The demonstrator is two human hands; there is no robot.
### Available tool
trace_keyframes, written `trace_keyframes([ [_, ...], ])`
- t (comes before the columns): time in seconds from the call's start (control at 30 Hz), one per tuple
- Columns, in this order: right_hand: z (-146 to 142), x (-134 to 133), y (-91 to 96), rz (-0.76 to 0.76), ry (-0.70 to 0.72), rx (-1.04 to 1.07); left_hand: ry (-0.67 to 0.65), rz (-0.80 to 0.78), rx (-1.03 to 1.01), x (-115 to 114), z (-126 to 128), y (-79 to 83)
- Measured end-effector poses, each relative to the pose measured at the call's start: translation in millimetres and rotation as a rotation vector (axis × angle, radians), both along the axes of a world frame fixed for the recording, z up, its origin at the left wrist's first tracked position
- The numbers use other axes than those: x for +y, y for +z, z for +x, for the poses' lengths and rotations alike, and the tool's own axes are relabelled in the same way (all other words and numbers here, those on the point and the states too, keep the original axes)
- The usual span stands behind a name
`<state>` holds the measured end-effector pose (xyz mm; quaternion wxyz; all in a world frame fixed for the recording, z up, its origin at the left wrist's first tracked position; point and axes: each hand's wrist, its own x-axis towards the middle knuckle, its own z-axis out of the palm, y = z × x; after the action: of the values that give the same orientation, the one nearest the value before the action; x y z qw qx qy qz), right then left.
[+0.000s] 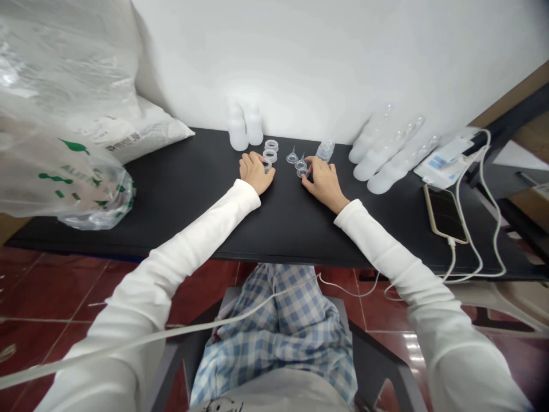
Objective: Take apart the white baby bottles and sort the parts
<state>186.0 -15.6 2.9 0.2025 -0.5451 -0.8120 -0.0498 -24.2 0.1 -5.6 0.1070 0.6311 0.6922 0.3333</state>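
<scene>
A long white cable (206, 326) runs nearest. On the black table (180, 189), the left hand (256, 174) touches a translucent plastic ring (268, 165), the right hand (325, 182) a clear flanged plastic piece (302, 171); whether either grips, I cannot tell. White cylindrical plastic bottles (237, 133) stand beyond.

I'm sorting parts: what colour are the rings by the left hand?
Translucent white; the rings show best in the head view.

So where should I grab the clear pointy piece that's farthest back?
Grip the pointy piece by its wide round rim, probably from the left: its thin tip points up, and another pointy piece sits close at its front right.
</scene>
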Motion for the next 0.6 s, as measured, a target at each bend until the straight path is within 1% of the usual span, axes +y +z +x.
trace_keyframes([
  [0.17, 4, 6, -4.0, 0.004, -0.006, 0.093, 0.005, -0.022, 0.040, -2, -2, 5.0],
  [0.3, 8, 9, -5.3, -0.007, -0.008, 0.092, -0.006, -0.035, 0.056, -3, -1, 7.4],
  [0.37, 10, 9, -3.1, 0.030, -0.009, 0.083, -0.018, -0.035, 0.062, -4, -1, 7.2],
  [0.43, 13, 9, 4.3, 0.106, -0.032, 0.078, -0.029, -0.022, 0.060, -5, 0, 6.1],
  [0.5, 18, 7, 17.9, 0.212, -0.098, 0.089, -0.043, 0.014, 0.040, -5, 0, 4.7],
  [0.53, 21, 6, 26.6, 0.273, -0.150, 0.103, -0.056, 0.036, 0.025, -5, 1, 4.1],
  [0.6, 30, 3, 45.2, 0.394, -0.304, 0.149, -0.104, 0.076, -0.001, -5, 0, 2.7],
])
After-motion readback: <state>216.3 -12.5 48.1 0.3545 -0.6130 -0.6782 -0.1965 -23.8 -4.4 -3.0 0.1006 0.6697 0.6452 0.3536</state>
